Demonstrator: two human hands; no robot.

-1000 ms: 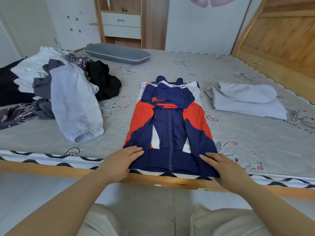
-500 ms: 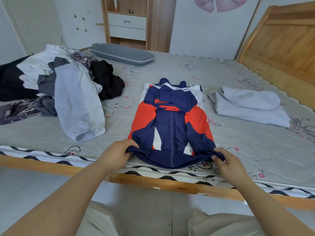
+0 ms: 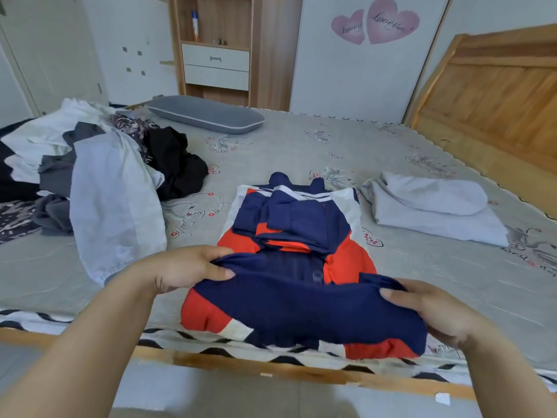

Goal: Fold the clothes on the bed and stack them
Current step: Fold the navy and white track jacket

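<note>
A navy, red and white zip jacket (image 3: 301, 224) lies lengthwise in the middle of the bed (image 3: 331, 146), sleeves folded in. Its bottom hem is lifted off the mattress and doubled back toward the collar. My left hand (image 3: 184, 270) grips the hem's left corner, thumb on top. My right hand (image 3: 428, 309) grips the hem's right corner. A folded pale grey garment (image 3: 431, 206) rests on the bed to the right of the jacket. A heap of unfolded clothes (image 3: 99, 176) in white, grey, black and patterned cloth sits on the left.
A grey pillow (image 3: 208, 114) lies at the far side of the bed. The wooden headboard (image 3: 500, 95) rises at the right. The bed's wooden front rail (image 3: 241, 366) runs just below my hands. A wardrobe with drawers (image 3: 215, 58) stands behind.
Both hands went from resting flat on the jacket's hem to gripping its corners. They have lifted the hem and carried it up over the jacket's lower half.
</note>
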